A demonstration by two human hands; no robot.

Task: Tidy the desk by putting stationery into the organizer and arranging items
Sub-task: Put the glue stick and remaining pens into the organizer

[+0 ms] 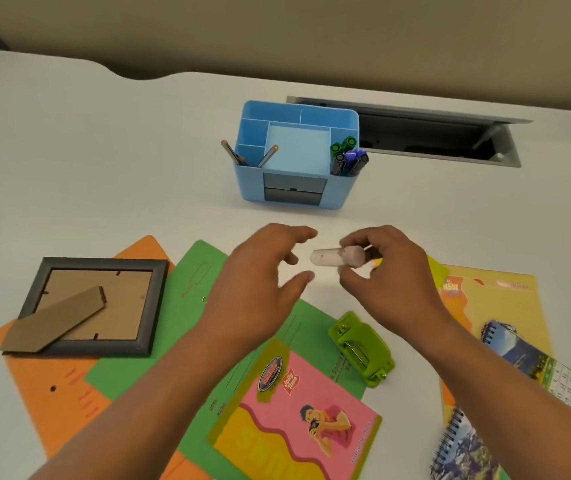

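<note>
A blue desk organizer [296, 192] stands at the middle back of the white desk, with two pencils [233, 155] in its left slot and several markers [349, 157] in its right slot. My right hand [391, 271] pinches a small pale cylinder with a clear cap [336, 257] above the desk. My left hand [263, 282] hovers just left of it, fingers spread, holding nothing. A green hole punch [363, 348] lies below my right hand.
A picture frame [93, 306] lies face down on an orange folder [52, 386]. A green folder [190, 341] carries a pink notebook [297, 414]. Yellow book [505, 306] and spiral notepads [467, 445] lie at right. An open cable hatch [426, 136] sits behind the organizer.
</note>
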